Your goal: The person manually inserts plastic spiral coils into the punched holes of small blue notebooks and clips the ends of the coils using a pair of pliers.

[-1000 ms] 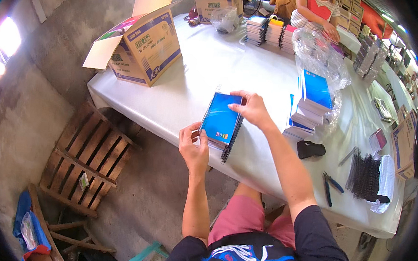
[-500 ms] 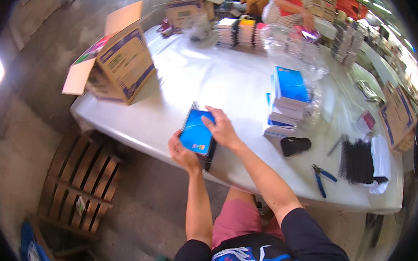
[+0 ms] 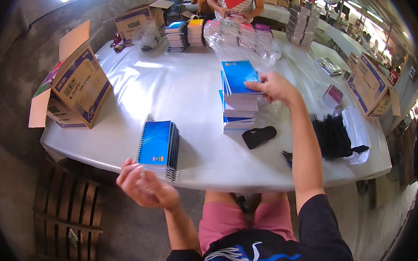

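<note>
My right hand (image 3: 277, 89) grips the right edge of the top blue notebook (image 3: 238, 75), thumb on its cover and fingers at its side. That notebook tops a tall stack of white-paged booklets (image 3: 239, 106), whose visible edges show no coil. Coil-bound blue notebooks (image 3: 154, 144) lie piled at the table's front edge, with black wire along both sides of the pile. Just in front of this pile, my left hand (image 3: 148, 186) hovers palm up, somewhat blurred, fingers loosely curled and apart, with nothing visible in it.
A black pouch-like item (image 3: 259, 136) lies beside the stack. Right of it are partly hidden pliers (image 3: 287, 158) and a bundle of black coils (image 3: 330, 137). Open cartons (image 3: 79, 91) stand left and right. Clear plastic (image 3: 238, 44) and more notebooks (image 3: 196, 32) lie before another person (image 3: 233, 3).
Both hands have left the coil-bound notebooks, which now rest on the table. My right hand has moved right to grip the stack's top notebook; my left has drawn back. The view has shifted.
</note>
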`<state>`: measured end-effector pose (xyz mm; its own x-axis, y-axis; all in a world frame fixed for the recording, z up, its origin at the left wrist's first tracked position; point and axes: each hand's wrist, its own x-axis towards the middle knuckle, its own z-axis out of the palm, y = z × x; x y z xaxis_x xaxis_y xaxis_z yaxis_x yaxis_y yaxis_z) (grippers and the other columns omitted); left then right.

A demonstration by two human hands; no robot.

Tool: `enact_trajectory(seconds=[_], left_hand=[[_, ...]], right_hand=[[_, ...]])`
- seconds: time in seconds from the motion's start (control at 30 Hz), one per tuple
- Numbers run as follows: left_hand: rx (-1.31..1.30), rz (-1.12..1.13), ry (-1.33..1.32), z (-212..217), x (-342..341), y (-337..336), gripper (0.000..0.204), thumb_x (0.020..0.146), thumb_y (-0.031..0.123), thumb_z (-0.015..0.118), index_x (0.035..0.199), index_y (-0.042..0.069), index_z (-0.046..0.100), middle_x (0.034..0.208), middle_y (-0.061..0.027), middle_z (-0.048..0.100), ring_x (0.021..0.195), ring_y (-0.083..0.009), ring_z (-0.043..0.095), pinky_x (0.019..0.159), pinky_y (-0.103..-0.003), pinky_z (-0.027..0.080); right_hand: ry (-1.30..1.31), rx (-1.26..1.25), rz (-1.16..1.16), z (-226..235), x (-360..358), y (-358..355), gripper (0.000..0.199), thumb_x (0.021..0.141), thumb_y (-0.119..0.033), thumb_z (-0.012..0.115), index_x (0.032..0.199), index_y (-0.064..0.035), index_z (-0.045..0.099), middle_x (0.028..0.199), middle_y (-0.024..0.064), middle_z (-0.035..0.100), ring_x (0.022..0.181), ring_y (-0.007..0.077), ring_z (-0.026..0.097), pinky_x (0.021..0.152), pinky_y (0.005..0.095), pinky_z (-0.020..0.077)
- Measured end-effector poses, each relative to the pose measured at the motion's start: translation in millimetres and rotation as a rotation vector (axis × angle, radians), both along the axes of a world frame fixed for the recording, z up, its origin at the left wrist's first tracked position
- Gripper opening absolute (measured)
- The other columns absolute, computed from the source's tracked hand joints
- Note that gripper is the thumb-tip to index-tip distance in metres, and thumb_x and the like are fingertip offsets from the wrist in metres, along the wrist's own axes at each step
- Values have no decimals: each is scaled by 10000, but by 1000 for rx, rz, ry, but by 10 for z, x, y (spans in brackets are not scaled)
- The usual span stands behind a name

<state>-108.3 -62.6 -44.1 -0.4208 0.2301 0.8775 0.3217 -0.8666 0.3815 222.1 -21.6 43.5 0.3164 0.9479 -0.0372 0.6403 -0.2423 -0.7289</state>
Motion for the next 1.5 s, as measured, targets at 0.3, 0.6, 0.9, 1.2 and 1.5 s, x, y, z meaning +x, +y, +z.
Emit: enact_trajectory(seconds=[0.3, 0.6, 0.9, 1.2, 1.5], left_hand=[[-178, -235, 373, 298, 610, -212, 189, 771, 15, 665, 953, 20, 617, 979, -144, 572, 944, -265, 551, 832, -364, 452], [-191, -262, 523, 412, 1069, -141, 406, 800, 101, 676, 1181, 23, 562, 1130, -173, 551, 1085, -310, 513, 933, -413, 411], [-399, -247, 920, 250, 1476, 736, 504, 929, 380, 534, 1340, 92, 488, 1411, -239, 366, 1296, -404, 374, 1060, -512, 250], [-60, -87, 754, 177, 1228, -466, 482, 799, 388, 652, 1253, 243, 579, 1357, -67, 495, 1329, -311, 368, 1099, -574, 77], [-527, -149, 1058, -740, 1387, -397, 536, 671, 579, 722, 878, 104, 586, 1012, -58, 515, 1188, -289, 431, 1012, -683, 67]], right_hand=[[-588, 121, -215, 226, -187, 36, 464, 595, -395, 834, 822, -22, 678, 834, 143, 689, 762, 284, 664, 712, 367, 515], [-40, 219, -202, -161, 76, -85, 742, 674, -392, 814, 1266, -57, 519, 1189, 147, 615, 1058, 280, 601, 878, 368, 468], [193, 267, -92, -39, 174, -51, 449, 738, -172, 749, 1140, -28, 609, 959, 101, 653, 889, 166, 587, 792, 343, 490], [-184, 560, 192, -403, -461, -1292, 381, 732, 12, 650, 1091, -96, 589, 864, 132, 668, 725, 278, 661, 645, 381, 512], [-3, 187, -312, -1131, 309, -1425, 276, 824, -210, 686, 1031, -33, 641, 1014, 149, 664, 910, 278, 664, 771, 354, 507]])
